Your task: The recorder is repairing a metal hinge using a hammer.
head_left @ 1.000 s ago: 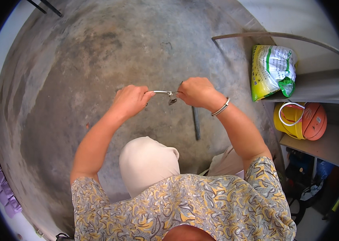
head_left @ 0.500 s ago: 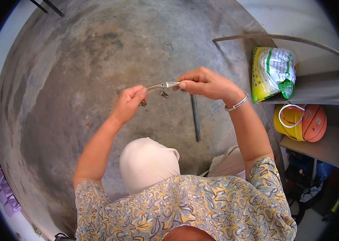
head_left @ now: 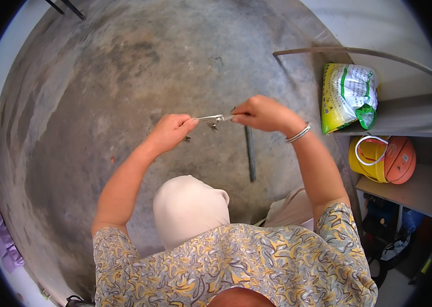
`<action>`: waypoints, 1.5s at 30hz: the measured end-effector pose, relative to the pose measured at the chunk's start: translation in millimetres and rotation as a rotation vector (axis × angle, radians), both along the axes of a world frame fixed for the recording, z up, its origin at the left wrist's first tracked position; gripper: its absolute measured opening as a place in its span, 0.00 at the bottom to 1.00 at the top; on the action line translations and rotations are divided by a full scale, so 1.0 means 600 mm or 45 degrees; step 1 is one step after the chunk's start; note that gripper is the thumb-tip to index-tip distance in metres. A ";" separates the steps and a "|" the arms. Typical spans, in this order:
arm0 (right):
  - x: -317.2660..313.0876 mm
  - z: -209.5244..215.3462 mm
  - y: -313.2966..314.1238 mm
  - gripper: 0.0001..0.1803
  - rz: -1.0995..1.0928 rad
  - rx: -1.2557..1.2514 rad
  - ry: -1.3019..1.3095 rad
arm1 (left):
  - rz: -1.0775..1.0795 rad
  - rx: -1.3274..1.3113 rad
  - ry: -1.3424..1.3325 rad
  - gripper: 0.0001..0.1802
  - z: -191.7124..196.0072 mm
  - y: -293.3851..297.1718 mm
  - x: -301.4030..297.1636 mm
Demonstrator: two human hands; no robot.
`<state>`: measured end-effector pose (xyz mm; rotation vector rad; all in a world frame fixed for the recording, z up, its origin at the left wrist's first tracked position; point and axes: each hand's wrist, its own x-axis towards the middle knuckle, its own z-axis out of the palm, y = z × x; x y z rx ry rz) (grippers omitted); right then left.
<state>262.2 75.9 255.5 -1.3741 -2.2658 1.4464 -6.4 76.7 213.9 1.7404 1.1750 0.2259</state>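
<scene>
In front of me, above the floor, my left hand (head_left: 171, 132) is closed on one end of a thin metal rod-like piece (head_left: 208, 118), whose exact kind I cannot make out. Small metal clip-like parts (head_left: 212, 126) dangle below it, and another small dark bit shows under the left hand. My right hand (head_left: 263, 113), with a silver bangle at its wrist, pinches a short pale silvery strip (head_left: 227, 118) at the other end. Strip and rod meet between the two hands. A dark tube (head_left: 251, 156) lies on the floor just beneath the right hand.
Grey concrete floor (head_left: 98, 92) spreads around me. Shelving (head_left: 405, 197) at the right holds a green-and-white plastic sack (head_left: 349, 97), a yellow bucket (head_left: 368, 163) and an orange basketball (head_left: 400, 159). A purple padded item (head_left: 4, 235) sits at the left edge.
Both hands have come slightly nearer to me, and the right one has turned palm-down. The metal piece between them now lies more level.
</scene>
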 end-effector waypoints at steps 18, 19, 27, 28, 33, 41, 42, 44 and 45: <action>0.000 0.014 0.004 0.14 -0.218 -0.582 0.800 | 0.204 -0.475 -0.773 0.22 0.036 -0.013 0.018; -0.009 -0.007 -0.003 0.14 -0.165 -0.808 1.110 | 0.200 -0.474 -0.777 0.22 0.034 -0.015 0.031; -0.010 -0.016 -0.004 0.14 -0.227 -1.051 1.289 | 0.239 -1.221 -1.158 0.22 0.003 -0.025 0.037; -0.002 -0.002 0.001 0.15 -0.243 -0.803 0.972 | 0.240 -1.221 -1.158 0.22 0.004 -0.018 0.025; -0.032 -0.026 -0.013 0.15 0.042 0.371 -0.586 | -0.064 0.172 0.323 0.21 0.015 0.003 0.021; -0.053 -0.041 -0.019 0.14 0.156 0.365 -0.911 | -0.139 0.680 0.549 0.20 0.018 -0.013 0.039; -0.029 -0.038 -0.005 0.14 0.087 0.242 -0.502 | -0.093 0.713 0.471 0.20 0.012 -0.013 0.028; 0.000 -0.015 0.017 0.16 -0.053 -0.202 0.026 | -0.003 0.539 0.211 0.20 -0.001 -0.015 0.005; 0.004 -0.015 0.016 0.16 -0.052 -0.201 0.026 | 0.090 0.362 -0.037 0.20 -0.002 -0.017 -0.004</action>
